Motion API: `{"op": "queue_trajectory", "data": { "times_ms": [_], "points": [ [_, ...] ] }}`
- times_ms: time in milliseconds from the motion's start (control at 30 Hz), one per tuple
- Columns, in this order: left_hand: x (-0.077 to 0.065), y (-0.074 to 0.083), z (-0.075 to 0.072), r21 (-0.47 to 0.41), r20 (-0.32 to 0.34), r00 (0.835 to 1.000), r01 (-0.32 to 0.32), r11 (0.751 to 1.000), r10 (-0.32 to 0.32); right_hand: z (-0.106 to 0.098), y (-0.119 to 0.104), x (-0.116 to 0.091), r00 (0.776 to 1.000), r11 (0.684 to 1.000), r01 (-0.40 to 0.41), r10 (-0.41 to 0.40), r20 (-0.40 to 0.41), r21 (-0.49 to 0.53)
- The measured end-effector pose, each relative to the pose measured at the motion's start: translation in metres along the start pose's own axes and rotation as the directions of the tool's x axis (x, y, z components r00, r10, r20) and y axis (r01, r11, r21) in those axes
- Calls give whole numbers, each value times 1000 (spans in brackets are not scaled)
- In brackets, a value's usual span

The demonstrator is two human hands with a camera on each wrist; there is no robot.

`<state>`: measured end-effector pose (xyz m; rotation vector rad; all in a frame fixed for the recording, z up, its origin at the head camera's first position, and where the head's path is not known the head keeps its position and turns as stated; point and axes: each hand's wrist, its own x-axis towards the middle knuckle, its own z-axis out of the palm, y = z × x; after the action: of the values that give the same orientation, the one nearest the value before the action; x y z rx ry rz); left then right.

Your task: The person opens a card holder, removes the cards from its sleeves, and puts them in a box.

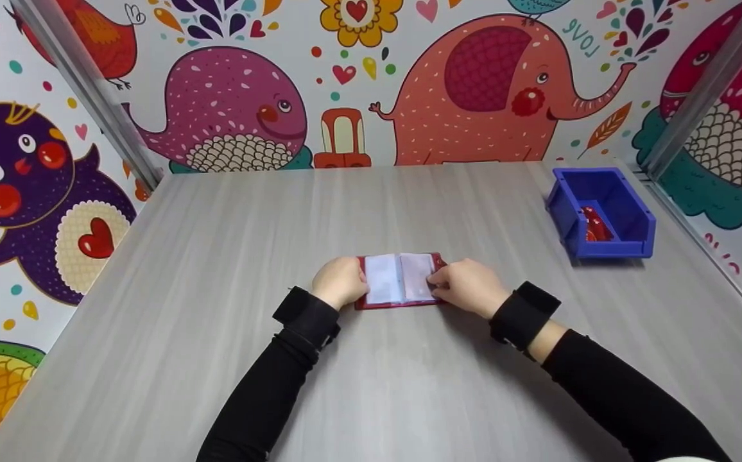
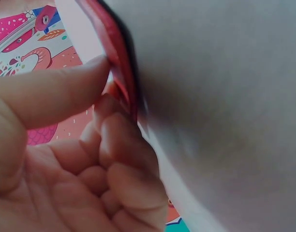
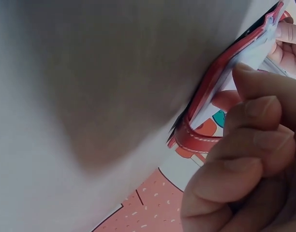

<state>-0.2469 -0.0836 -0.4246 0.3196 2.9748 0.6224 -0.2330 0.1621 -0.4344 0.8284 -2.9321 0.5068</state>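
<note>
A red card holder (image 1: 398, 304) with pale plastic sleeves lies spread open on the table, in front of the person. At its left edge, the left hand (image 1: 339, 282) pinches the red cover (image 2: 120, 53) between thumb and curled fingers. The right hand (image 1: 474, 285) pinches the right side, its thumb (image 3: 264, 89) on the sleeves (image 3: 225, 79) and a fingertip close beside it. A red strap (image 3: 199, 141) with white stitching loops out from the cover near the right fingers. The remaining right fingers are curled in toward the palm.
A blue plastic bin (image 1: 602, 212) stands at the right rear of the table, with red patterned items (image 1: 594, 224) inside. The pale wood-grain table (image 1: 268, 218) meets printed cartoon panels (image 1: 358, 77) at the back and sides, with metal posts (image 1: 88, 90) at the corners.
</note>
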Motion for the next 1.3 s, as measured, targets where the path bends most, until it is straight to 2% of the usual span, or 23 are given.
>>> {"op": "queue_trajectory", "data": {
  "times_ms": [400, 733, 1100, 1300],
  "points": [
    [0, 0, 0, -5, -16, 1000, -14, 1000, 14, 1, -8, 5, 1000, 1000, 14, -14, -4, 4],
    [0, 0, 0, -3, -1, 1000, 2, 1000, -2, 3, -14, 11, 999, 999, 40, -40, -13, -11],
    [-1, -3, 2, 22, -36, 998, -57, 998, 58, 5, -17, 14, 1000, 1000, 18, -18, -2, 10],
    [-1, 9, 0, 57, -60, 994, -88, 995, 91, 4, -17, 15, 1000, 1000, -1, 0, 15, 25]
  ]
}}
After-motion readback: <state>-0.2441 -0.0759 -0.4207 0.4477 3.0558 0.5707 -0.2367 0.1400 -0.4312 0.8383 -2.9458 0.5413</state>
